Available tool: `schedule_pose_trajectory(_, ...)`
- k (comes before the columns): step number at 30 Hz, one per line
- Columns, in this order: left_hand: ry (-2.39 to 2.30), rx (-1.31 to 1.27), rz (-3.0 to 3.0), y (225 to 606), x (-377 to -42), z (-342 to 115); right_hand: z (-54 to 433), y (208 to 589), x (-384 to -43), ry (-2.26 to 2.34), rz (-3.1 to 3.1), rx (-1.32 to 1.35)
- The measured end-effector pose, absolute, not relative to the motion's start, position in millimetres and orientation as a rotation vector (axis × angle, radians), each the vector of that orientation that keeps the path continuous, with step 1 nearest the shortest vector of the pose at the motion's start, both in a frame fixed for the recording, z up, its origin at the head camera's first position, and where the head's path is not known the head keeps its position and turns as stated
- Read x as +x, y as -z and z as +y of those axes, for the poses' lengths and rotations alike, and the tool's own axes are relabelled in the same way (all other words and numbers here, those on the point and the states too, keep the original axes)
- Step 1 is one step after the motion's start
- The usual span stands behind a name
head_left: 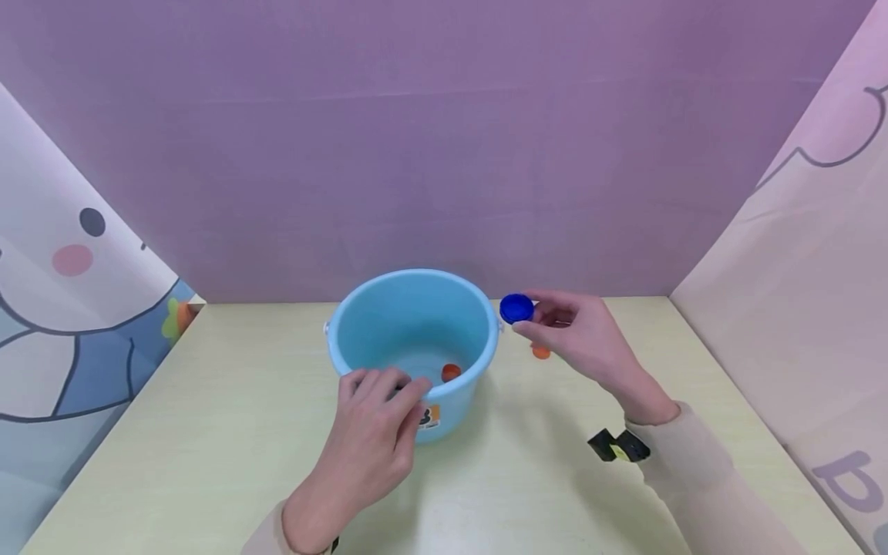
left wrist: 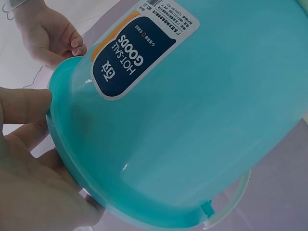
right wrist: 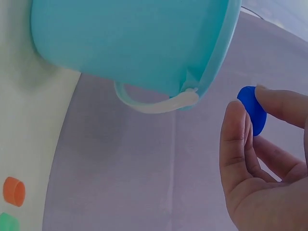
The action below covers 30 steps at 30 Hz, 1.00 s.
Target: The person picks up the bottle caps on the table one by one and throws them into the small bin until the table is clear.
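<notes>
Pinching a dark blue cap (head_left: 516, 308) between thumb and fingers, the right hand (head_left: 586, 339) holds it above the table (head_left: 264, 370), just right of the light blue bucket (head_left: 416, 316) but apart from it. The left hand (head_left: 375, 443) grips the bucket's near rim; one orange cap (head_left: 451, 373) lies inside, while another orange piece (right wrist: 14, 191) and a green one (right wrist: 8, 222) sit on the table.

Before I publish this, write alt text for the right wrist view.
A right hand pinches a blue cap near a turquoise bucket with a whitish handle. An orange cap and a green piece lie on the pale table at left.
</notes>
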<state>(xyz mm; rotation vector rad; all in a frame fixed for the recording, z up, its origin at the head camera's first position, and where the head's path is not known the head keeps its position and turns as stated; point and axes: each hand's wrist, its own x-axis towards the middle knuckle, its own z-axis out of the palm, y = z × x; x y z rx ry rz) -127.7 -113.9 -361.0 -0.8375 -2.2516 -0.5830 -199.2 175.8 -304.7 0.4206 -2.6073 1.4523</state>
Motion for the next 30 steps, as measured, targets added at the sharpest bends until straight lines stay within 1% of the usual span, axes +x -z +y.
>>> schedule_pose_trajectory(30, 0.572, -0.836, -2.266, 360.1, -126.6, -114.3, 142.5, 287.5, -198.6, -1.586, -2.560, 0.544)
